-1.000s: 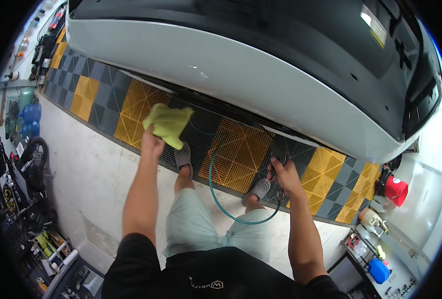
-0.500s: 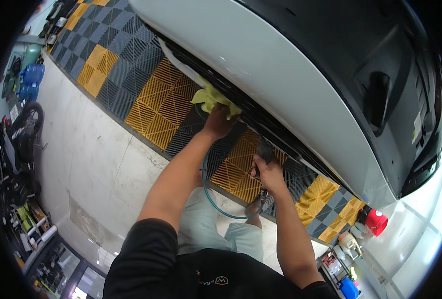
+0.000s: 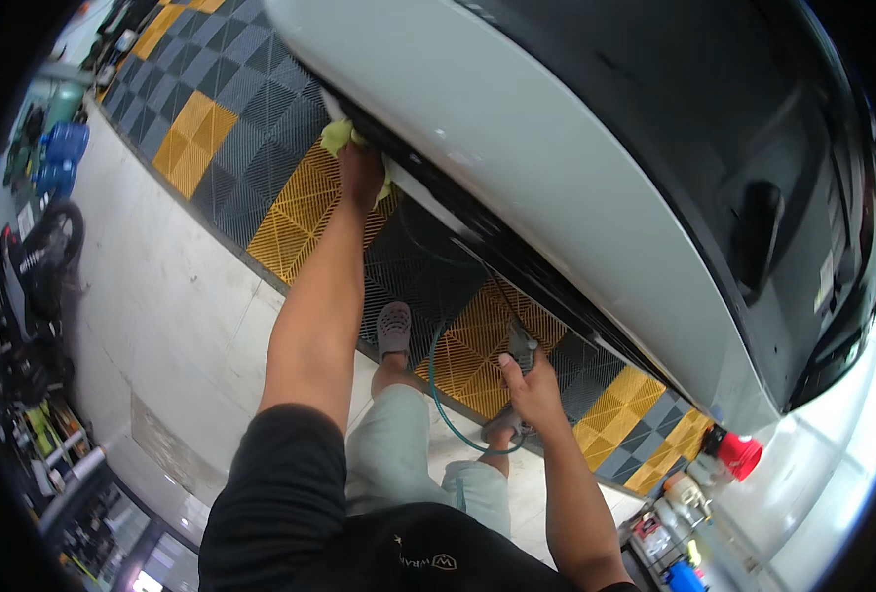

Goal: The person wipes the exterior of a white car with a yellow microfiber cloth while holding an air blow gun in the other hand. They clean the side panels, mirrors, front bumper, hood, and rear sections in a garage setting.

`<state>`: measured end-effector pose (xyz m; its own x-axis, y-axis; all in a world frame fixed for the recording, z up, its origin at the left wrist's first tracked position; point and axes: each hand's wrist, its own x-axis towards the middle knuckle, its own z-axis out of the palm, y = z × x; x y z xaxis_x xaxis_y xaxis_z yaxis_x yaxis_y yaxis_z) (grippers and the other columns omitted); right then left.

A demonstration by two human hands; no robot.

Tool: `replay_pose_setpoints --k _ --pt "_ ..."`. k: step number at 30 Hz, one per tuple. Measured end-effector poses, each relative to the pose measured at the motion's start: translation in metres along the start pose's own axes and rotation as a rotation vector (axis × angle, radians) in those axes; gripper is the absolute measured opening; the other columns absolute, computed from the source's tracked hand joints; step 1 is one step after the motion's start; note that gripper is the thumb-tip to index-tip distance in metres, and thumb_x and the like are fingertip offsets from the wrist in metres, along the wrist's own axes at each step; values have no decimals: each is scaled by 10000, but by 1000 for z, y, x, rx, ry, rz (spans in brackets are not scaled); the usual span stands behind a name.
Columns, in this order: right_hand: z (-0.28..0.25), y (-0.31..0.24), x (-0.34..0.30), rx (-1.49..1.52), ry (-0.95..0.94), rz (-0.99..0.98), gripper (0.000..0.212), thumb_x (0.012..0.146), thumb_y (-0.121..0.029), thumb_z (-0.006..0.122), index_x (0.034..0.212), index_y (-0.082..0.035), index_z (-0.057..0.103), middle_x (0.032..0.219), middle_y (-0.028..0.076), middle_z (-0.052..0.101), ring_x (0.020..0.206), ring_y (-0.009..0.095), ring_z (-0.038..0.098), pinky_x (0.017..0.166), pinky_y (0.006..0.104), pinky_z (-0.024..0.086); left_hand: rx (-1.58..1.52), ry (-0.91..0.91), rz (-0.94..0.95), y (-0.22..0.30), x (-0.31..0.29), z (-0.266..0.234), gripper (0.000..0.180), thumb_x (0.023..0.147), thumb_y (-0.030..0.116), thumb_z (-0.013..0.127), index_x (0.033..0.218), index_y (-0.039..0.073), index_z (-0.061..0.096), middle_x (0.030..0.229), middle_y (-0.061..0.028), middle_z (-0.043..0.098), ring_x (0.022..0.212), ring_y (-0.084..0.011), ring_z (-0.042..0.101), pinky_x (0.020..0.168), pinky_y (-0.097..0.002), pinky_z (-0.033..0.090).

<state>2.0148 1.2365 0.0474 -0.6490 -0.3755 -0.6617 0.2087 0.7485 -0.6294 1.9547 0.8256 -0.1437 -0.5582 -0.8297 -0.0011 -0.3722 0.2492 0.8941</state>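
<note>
Showing a bright yellow-green, a soft cloth (image 3: 337, 136) is held bunched in the left hand (image 3: 361, 178), which is stretched out to the lower edge of a vehicle. Loose folds are seen jutting out on both sides of the hand, one rounded flap past the fingers and another beside the wrist; the middle of the cloth is covered, and its full outline cannot be told. The cloth is set close by the black lower trim (image 3: 477, 219), above which a pale, glossy, smoothly curved panel (image 3: 517, 123) is spread, marked by small bright reflections. In the right hand (image 3: 536, 388), a small grey hand tool (image 3: 522, 343) is grasped, with the thumb raised against its side; its finer details are too small to be made out. A thin teal hose (image 3: 432, 380) is seen curving in a loose loop to the left of and below the right hand; its join with the tool cannot be seen. Beneath, the floor is covered with ribbed tiles (image 3: 196, 143) patterned in yellow and dark grey.
</note>
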Motion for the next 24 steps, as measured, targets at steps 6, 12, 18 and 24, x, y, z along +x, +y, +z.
replay_pose_setpoints --k 6,12,18,24 --pt "-37 80 -69 88 269 79 531 959 -333 612 1288 62 483 1000 320 663 972 496 644 837 487 508 551 -721 506 65 -218 40 464 983 216 549 1338 -76 488 1346 -331 510 1267 -472 473 1097 -522 367" --pt "-120 210 -157 259 503 193 531 956 -293 611 1330 48 454 972 332 667 966 498 650 836 496 511 500 -1084 319 158 -398 102 350 997 227 504 1225 -19 605 1138 -302 633 1054 -490 596 903 -515 470" --pt "-235 357 -221 505 749 222 488 962 -278 604 1318 24 458 1007 338 664 1003 488 647 863 498 513 159 -921 66 288 -515 148 382 1031 244 510 1210 -83 594 1119 -235 682 1013 -321 660 892 -422 488" --pt "-353 405 -275 519 671 43 472 976 -271 580 1331 18 463 1128 325 643 1106 462 616 956 487 489 -50 -800 167 446 -561 181 379 1065 215 475 1358 -26 492 1242 -131 621 1100 -202 597 986 -349 467"
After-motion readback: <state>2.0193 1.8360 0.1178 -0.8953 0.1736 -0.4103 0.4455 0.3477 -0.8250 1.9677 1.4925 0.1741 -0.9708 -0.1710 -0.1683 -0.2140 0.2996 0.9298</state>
